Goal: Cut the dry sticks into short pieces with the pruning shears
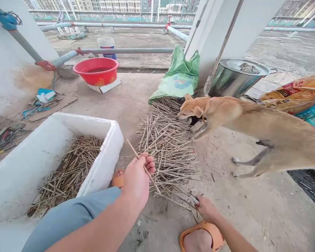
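My left hand [138, 176] is closed around a thin dry stick [143, 165] that points up and to the left, just in front of a white foam box [110, 141] holding several cut sticks. My right hand [205, 208] is low by my right foot, fingers closed on a small metal-tipped tool [194, 199] near the edge of a wide pile of dry sticks [168, 143] spread on the concrete floor. Both feet wear orange sandals [212, 232].
A tan dog [252, 126] stands at the right, sniffing the far end of the pile. Behind are a green sack [180, 77], a lidded metal pot [236, 77], a red basin [97, 70], pipes and clutter at the left wall.
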### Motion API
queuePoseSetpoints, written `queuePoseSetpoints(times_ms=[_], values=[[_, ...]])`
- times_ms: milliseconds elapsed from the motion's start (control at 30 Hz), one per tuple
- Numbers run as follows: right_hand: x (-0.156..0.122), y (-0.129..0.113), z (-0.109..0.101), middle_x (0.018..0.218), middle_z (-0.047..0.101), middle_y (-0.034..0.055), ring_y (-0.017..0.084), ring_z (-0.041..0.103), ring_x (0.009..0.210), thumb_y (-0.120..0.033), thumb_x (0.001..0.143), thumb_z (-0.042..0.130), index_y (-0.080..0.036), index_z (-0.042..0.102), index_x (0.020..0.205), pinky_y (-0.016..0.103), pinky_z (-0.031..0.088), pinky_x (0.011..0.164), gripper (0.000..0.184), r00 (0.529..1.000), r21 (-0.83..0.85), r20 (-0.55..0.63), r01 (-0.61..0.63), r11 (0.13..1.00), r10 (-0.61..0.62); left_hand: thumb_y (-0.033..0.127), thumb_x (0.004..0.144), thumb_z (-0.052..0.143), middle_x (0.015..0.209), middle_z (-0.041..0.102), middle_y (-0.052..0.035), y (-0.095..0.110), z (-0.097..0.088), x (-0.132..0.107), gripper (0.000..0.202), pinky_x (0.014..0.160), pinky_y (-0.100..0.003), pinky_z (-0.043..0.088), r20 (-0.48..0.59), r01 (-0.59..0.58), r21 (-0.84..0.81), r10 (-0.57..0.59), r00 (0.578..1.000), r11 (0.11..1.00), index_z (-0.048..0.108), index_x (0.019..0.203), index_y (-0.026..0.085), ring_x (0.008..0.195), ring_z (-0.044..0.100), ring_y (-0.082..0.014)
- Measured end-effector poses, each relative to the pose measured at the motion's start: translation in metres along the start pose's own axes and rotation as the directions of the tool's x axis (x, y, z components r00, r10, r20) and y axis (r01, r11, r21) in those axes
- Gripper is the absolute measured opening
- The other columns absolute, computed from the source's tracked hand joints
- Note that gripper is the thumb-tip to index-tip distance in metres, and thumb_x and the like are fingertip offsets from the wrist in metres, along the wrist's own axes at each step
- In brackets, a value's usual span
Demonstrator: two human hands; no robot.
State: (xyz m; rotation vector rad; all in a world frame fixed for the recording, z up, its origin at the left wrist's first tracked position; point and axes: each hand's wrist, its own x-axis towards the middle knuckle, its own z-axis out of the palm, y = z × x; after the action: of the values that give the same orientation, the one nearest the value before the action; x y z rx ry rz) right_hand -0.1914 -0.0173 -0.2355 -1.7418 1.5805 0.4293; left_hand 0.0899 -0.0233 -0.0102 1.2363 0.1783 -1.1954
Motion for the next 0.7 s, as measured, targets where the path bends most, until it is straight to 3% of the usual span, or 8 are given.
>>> queuePoseSetpoints(times_ms=[133,267,433,567,700], values=[[-0.044,-0.008,-0.013,0.055,0.053,-0.0029,0.013,0.054,0.055,-0.014,0.077,0.04,-0.019,0.049,0.061,0.025,0.042,0.054,0.019,0.987,0.227,0.13,0.067,0.972,-0.098,0.006,0.081,0.042,0.068,0.057,-0.0039,-0.012,0.002,-0.001,0.013,0.053,-0.019,0.044,0.019,0.016,0.06,-0.018,1.0,0.998,0.054,0.082,0.012,0.057,0.054,-0.0078],[-0.064,-0.018,0.001,0.063,0.056,-0.0011,0.014,0.056,0.058,-0.018,0.077,0.032,-0.02,0.047,0.078,0.025,0.042,0.054,0.015,0.997,0.306,0.021,0.068,0.95,-0.078,0.007,0.081,0.042,0.069,0.057,-0.0035,-0.023,-0.006,-0.003,0.013,0.055,-0.021,0.045,0.069,0.023,0.122,-0.032,0.997,0.992,0.053,0.083,0.012,0.057,0.054,-0.0078],[-0.05,-0.023,0.02,0.068,0.054,0.001,0.016,0.051,0.062,-0.016,0.081,0.034,-0.02,0.045,0.078,0.03,0.037,0.059,0.012,0.986,0.131,-0.167,0.046,0.99,-0.023,0.007,0.082,0.04,0.069,0.057,-0.0034,-0.025,-0.02,-0.005,0.014,0.055,-0.021,0.045,0.042,-0.006,0.138,0.001,0.999,0.99,0.053,0.083,0.012,0.056,0.054,-0.0072],[-0.045,-0.028,0.035,0.076,0.06,0.0038,0.017,0.055,0.071,-0.003,0.073,0.041,-0.018,0.052,0.08,0.029,0.036,0.064,0.02,0.988,-0.036,-0.114,0.101,0.994,-0.105,0.007,0.081,0.042,0.07,0.057,-0.0036,-0.021,-0.019,-0.01,0.013,0.055,-0.02,0.044,0.024,0.018,0.109,-0.021,0.999,0.994,0.053,0.083,0.012,0.056,0.054,-0.0071],[-0.027,-0.041,0.064,0.112,0.059,0.0101,0.021,0.056,0.097,0.001,0.069,0.048,-0.016,0.056,0.099,0.031,0.039,0.08,0.035,0.974,-0.144,-0.015,0.22,0.965,-0.224,0.008,0.081,0.043,0.07,0.058,-0.004,-0.019,-0.013,-0.013,0.012,0.054,-0.02,0.044,0.015,0.059,0.09,-0.06,0.998,0.994,0.055,0.083,0.011,0.058,0.054,-0.0079]])
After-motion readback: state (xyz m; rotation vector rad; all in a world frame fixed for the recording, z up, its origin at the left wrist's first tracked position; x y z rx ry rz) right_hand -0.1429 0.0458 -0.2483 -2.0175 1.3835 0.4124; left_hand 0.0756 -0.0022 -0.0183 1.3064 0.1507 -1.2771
